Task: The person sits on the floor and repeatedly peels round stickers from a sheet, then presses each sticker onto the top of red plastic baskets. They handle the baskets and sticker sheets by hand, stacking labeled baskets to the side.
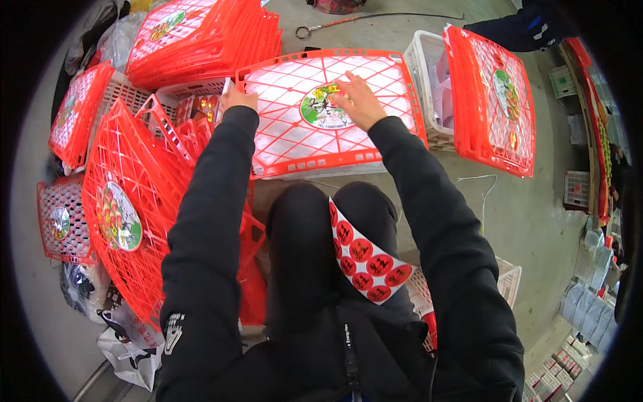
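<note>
A red plastic lattice lid (pixel 286 156) lies before me over a white layer, with an oval printed label (pixel 316 113) near its middle. My left hand (pixel 238 98) touches the lid's left edge; its grip there is unclear. Above the label is my right hand (pixel 362 103), fingers spread. Something small and reddish shows by its thumb and forefinger, too unclear to name. A curved sheet of round red stickers (pixel 361 250) rests across my thigh, and several stickers remain on it.
Red lattice lids (pixel 201 45) are stacked at the back left; more lids (pixel 130 211) lean beside my left arm. On the right, a white plastic crate (pixel 419 75) stands beside upright lids (pixel 495 100). Behind them reaches another person's dark sleeve (pixel 517 27). A hooked metal rod (pixel 351 19) lies on the floor.
</note>
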`<state>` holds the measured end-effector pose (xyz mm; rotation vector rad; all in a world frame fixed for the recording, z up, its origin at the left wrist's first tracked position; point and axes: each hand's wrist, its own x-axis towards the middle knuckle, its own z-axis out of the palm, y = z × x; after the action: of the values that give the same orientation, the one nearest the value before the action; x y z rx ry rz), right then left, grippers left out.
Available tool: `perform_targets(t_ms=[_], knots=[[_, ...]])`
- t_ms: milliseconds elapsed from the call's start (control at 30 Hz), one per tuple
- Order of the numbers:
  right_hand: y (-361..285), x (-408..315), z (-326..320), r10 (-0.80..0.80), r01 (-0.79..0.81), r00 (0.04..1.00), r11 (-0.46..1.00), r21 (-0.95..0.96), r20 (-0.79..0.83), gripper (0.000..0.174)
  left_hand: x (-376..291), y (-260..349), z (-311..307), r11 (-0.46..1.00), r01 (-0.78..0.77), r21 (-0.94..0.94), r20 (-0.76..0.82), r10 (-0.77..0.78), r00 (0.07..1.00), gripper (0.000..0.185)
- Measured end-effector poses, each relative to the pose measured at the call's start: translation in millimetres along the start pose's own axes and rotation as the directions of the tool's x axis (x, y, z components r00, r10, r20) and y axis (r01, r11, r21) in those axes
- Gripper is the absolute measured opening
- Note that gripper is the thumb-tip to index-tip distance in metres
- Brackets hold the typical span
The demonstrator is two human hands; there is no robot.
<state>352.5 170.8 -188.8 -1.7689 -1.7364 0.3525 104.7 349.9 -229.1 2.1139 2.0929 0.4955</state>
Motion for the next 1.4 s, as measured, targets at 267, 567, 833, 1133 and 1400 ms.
perform_targets(t_ms=[267,567,833,1133,1400], knots=[[-130.6,-147.8,-114.3,0.109,-0.133,0.954,0.989,0.07,0.281,0.045,-215.8,51.7,-188.7,0.388,-0.068,-0.919,0.117,0.433,0.894,0.058],[-132.0,-208.6,-141.5,0.292,-0.548,0.809,0.688,0.476,0.511,0.014,-352.4,10.2,-214.3,0.123,0.634,-0.763,0.646,0.12,0.754,0.046],[-155.1,-245.6,-153.9,0.325,-0.599,0.8,0.408,0.689,0.504,0.016,-358.7,47.6,-247.1,-0.214,0.718,-0.663,0.59,0.441,0.676,0.025],[-209.8,-215.8,-159.1,0.38,-0.296,0.897,0.143,0.944,0.224,0.014,-354.2,52.4,-295.1,0.032,0.458,-0.888,0.43,0.409,0.805,0.024],[-215.5,-209.3,-161.6,0.344,-0.264,0.901,-0.047,0.963,0.263,0.022,-350.1,51.6,-310.9,-0.042,0.423,-0.905,0.369,0.416,0.831,0.019]])
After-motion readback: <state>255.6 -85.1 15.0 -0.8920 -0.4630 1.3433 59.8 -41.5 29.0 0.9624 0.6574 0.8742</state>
